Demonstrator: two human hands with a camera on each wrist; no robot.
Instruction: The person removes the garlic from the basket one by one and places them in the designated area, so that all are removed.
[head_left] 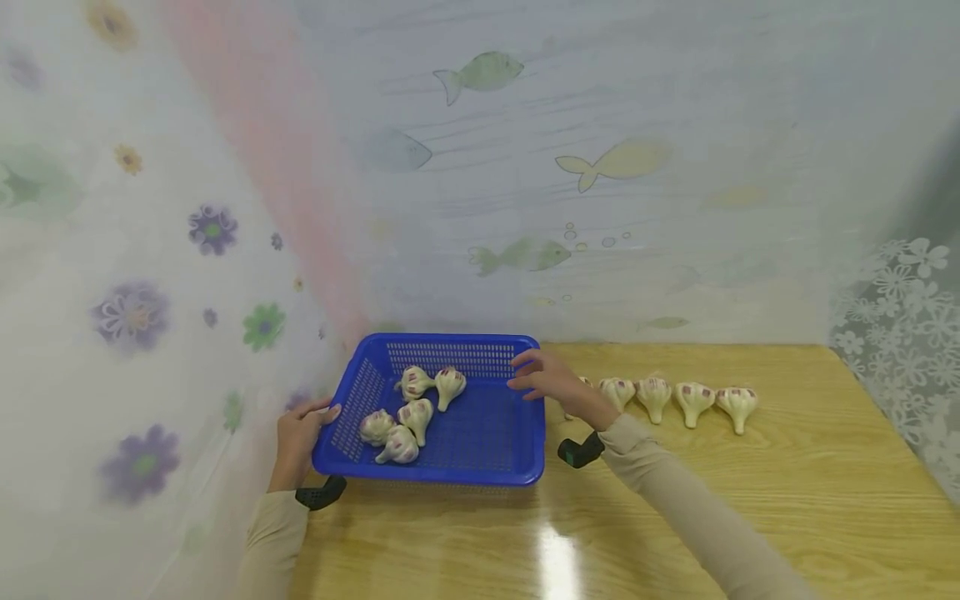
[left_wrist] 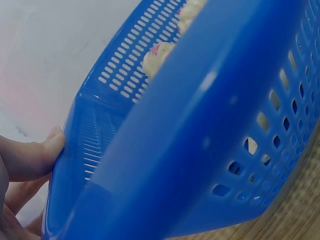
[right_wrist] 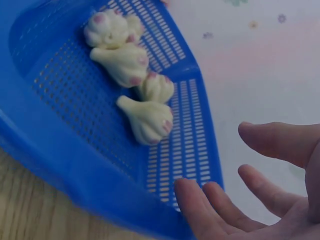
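A blue plastic basket (head_left: 480,477) with slotted walls sits on the table, with several garlic bulbs (head_left: 416,417) lying toward its left side. My left hand (head_left: 298,437) grips the left rim; in the left wrist view its thumb (left_wrist: 56,145) lies at the rim's edge and the other fingers are outside the wall. Over the right rim hovers my right hand (head_left: 551,379), fingers spread apart and nothing between them. The right wrist view shows its fingertips (right_wrist: 187,192) close to the rim, with the garlic bulbs (right_wrist: 150,122) farther in.
To the right of the basket, several more garlic bulbs (head_left: 693,402) stand in a row on the wooden table (head_left: 750,500); my right wrist partly hides the leftmost. A wall (head_left: 675,275) with painted fish rises behind, and a flowered wall (head_left: 187,350) runs along the left.
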